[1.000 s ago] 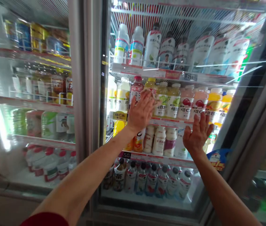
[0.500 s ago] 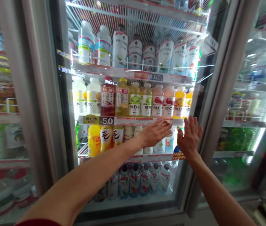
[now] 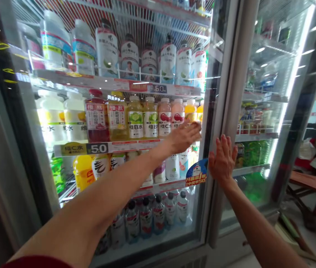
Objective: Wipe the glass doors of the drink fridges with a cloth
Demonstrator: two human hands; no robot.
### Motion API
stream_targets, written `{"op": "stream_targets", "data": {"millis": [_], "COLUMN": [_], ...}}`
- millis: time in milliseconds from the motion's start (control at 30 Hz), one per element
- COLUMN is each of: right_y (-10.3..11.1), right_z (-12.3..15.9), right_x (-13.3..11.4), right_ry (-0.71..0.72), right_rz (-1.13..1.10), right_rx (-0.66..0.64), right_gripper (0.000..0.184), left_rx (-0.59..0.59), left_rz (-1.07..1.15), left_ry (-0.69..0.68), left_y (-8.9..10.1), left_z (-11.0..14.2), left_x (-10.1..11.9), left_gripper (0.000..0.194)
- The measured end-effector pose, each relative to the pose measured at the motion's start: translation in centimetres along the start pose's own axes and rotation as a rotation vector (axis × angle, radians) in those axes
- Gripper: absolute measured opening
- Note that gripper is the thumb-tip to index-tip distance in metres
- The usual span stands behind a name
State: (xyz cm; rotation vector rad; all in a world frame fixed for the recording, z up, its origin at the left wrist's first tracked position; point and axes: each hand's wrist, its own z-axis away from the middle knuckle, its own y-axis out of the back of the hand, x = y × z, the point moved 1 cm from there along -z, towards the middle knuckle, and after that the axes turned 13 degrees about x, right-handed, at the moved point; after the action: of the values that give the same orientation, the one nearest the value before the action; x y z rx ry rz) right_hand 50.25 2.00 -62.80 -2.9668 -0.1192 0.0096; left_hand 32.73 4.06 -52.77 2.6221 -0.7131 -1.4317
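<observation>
My left hand [image 3: 186,137] reaches across to the right, fingers stretched out and flat, before the glass door [image 3: 194,227] of a drinks fridge. A small brownish patch shows by its fingertips; I cannot tell whether it is a reflection or a thing under them. Behind the glass near it stand pink-orange drink bottles [image 3: 164,118]. My right hand [image 3: 222,159] is raised with fingers up and palm toward the metal door frame [image 3: 218,208]; whether it touches is unclear. Left of it is a round blue sticker [image 3: 197,172].
Shelves behind the glass carry rows of bottles, with white bottles [image 3: 107,50] above and black-capped bottles [image 3: 146,216] below. A price tag [image 3: 99,148] reads 5.0. Another fridge section [image 3: 254,156] stands at right. On the floor at lower right lies a cardboard piece [image 3: 294,238].
My view has turned to the right, so the fridge shelves shift left and more of the room shows. Both hands stay stretched out; the left has risen slightly and the right is over the door frame.
</observation>
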Motion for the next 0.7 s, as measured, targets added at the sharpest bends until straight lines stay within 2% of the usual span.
{"op": "stream_targets", "data": {"millis": [67,100,133,200,267,333,467,500,600,633,700], "right_y": [0.2,0.4,0.6,0.9,1.4,1.7,1.8,1.7,1.3,1.2,0.9], "right_z": [0.0,0.0,0.0,0.0,0.0,-0.1,-0.4,-0.6,-1.4,-1.8,-2.6], "right_x": [0.6,0.9,1.2,1.8,2.3,2.6,2.0,1.7,0.6,0.2,-0.6], "right_ry": [-0.01,-0.011,-0.009,-0.007,-0.013,-0.022,-0.041,-0.044,-0.045,-0.045,-0.046], "right_rz": [0.006,0.009,0.012,0.023,0.032,0.031,0.012,0.006,-0.021,-0.031,-0.056], "right_rx": [0.012,0.019,0.025,0.036,0.043,0.043,0.03,0.027,0.027,0.032,0.05], "right_gripper": [0.055,0.055,0.055,0.054,0.054,0.054,0.054,0.054,0.054,0.055,0.055], "left_rx": [0.04,0.033,0.008,-0.054,-0.076,-0.037,0.061,0.047,-0.047,-0.057,-0.006], "left_rz": [-0.039,-0.033,-0.009,0.064,0.108,0.084,-0.018,-0.011,0.055,0.055,0.0], "left_ry": [0.152,0.16,0.116,-0.06,-0.193,-0.164,0.128,0.117,-0.093,-0.115,0.011], "left_y": [-0.7,-1.2,-1.7,-2.8,-3.5,-3.5,-2.1,-1.8,-0.8,-0.4,0.4], "left_z": [-1.4,-1.8,-2.0,-1.7,-1.4,-1.6,-2.5,-2.5,-2.2,-2.3,-2.7], "left_x": [0.4,1.1,2.1,4.4,5.5,4.8,1.3,0.8,-0.3,-0.9,-2.6], "left_gripper": [0.044,0.043,0.042,0.04,0.038,0.039,0.045,0.045,0.044,0.044,0.045]}}
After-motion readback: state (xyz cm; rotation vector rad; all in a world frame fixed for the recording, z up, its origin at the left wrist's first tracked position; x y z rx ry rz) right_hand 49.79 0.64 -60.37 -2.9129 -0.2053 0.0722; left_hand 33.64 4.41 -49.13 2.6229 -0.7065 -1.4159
